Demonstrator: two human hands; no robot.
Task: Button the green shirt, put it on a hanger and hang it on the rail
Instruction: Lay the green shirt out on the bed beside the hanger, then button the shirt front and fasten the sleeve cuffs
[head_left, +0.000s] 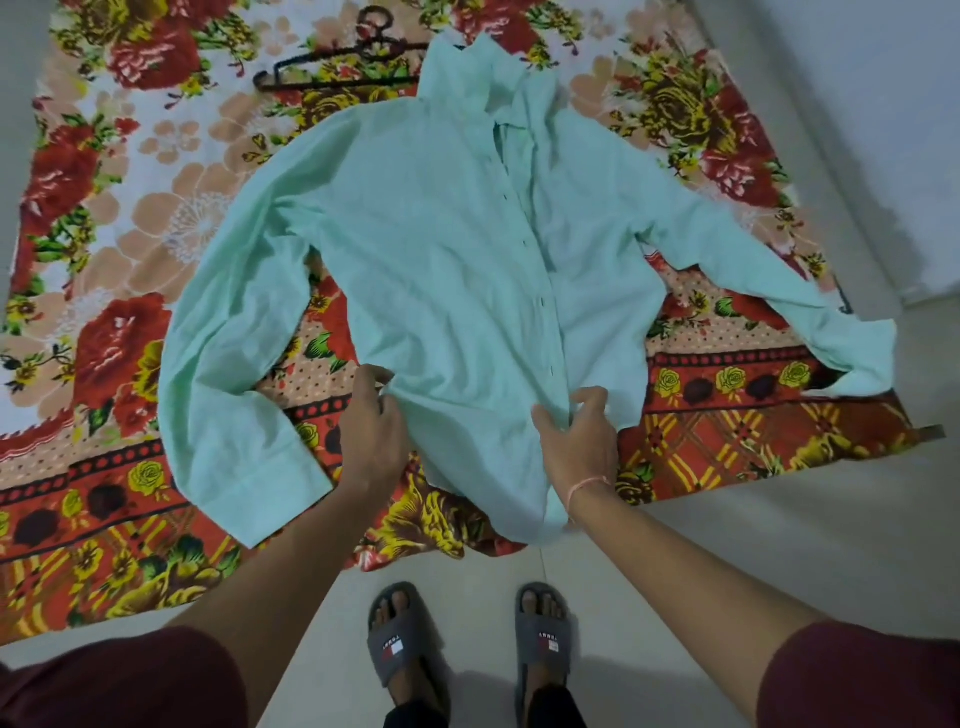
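Red-and-yellow floral printed cloth (130, 322) spread flat under both hands; whether bed or floor beneath, cannot tell. Pale mint-green long-sleeved cotton shirt (447, 249) lies front-up on it, hem nearest the hands, collar farthest, sleeves thrown out to either side. Thin black wire hanger (332, 65) well beyond the hands, its right end tucked under the shirt's shoulder. Left hand (376, 431) pinches a fold at the shirt's lower side edge; right hand (576, 441) curls on the front strip near the hem. Row of small dark buttons (540, 299) runs away from the right hand; fastened or not, unclear. Judgement: light, limp, creases easily, will slump when lifted. Best held at the button strip for buttoning, at the shoulders or collar for hanging.
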